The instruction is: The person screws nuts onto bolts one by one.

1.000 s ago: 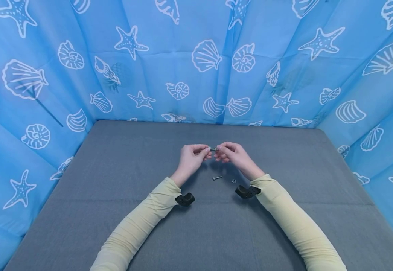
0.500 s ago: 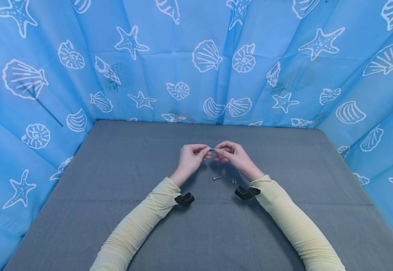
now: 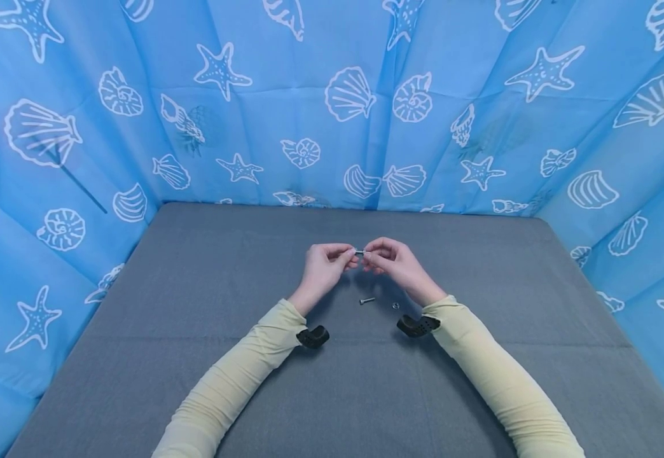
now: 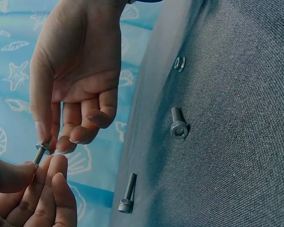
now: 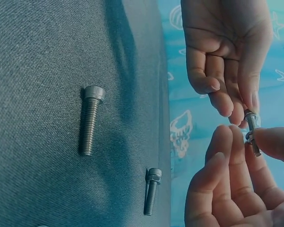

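Both hands meet above the far middle of the table. My left hand [image 3: 322, 270] pinches a small silver socket-head bolt [image 5: 252, 123] by its head, between thumb and forefinger. On the bolt's threaded shank sits a nut [image 5: 249, 137], and my right hand [image 3: 396, 262] pinches it with thumb and forefinger; the shank's tip shows past it. The other fingers of the right hand are loosely bent. On the table below lie a loose socket-head bolt [image 3: 367, 301] and a small nut [image 3: 395, 306]. Another bolt with a nut near its head [image 5: 154, 182] is hidden in the head view.
The table [image 3: 194, 286] has a grey cloth cover. Blue curtains [image 3: 309, 95] with shell and starfish prints hang behind it and along both sides. Black wrist mounts [image 3: 312, 337] stick out from both pale yellow sleeves.
The right fingertips have shifted slightly left along the bolt, closer to the left hand. The left hand, the loose bolt and the loose nut stay in place.
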`<state>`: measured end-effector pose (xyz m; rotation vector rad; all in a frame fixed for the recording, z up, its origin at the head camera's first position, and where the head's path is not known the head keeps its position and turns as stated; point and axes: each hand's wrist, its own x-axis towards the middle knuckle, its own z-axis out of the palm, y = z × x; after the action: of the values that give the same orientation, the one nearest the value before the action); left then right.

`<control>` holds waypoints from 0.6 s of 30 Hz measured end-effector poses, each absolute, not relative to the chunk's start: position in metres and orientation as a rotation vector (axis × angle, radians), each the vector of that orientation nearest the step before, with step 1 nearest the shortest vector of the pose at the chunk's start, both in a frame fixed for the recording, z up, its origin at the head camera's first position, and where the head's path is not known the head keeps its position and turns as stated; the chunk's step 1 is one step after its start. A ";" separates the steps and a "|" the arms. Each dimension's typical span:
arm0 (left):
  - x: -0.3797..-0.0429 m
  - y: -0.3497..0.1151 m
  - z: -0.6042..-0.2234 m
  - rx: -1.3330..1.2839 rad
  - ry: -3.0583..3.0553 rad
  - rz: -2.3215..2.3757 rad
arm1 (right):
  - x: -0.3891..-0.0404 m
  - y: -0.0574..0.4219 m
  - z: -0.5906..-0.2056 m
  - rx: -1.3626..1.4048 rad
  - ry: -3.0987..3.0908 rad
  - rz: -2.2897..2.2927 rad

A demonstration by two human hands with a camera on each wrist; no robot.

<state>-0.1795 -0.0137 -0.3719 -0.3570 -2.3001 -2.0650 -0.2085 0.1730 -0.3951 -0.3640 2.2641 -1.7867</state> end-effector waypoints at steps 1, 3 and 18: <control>-0.179 -0.014 -0.372 -0.357 -2.302 -2.060 | -0.209 0.173 -0.395 -0.363 2.262 -1.783; -0.179 -0.014 -0.371 -0.362 -2.302 -2.050 | -0.209 0.172 -0.395 -0.344 2.256 -1.778; -0.179 -0.012 -0.374 -0.346 -2.298 -2.024 | -0.209 0.171 -0.396 -0.335 2.234 -1.797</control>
<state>-0.1791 -0.0121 -0.3742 -0.3464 -2.2983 -2.0236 -0.2088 0.1713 -0.3961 -0.3350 2.2338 -1.7969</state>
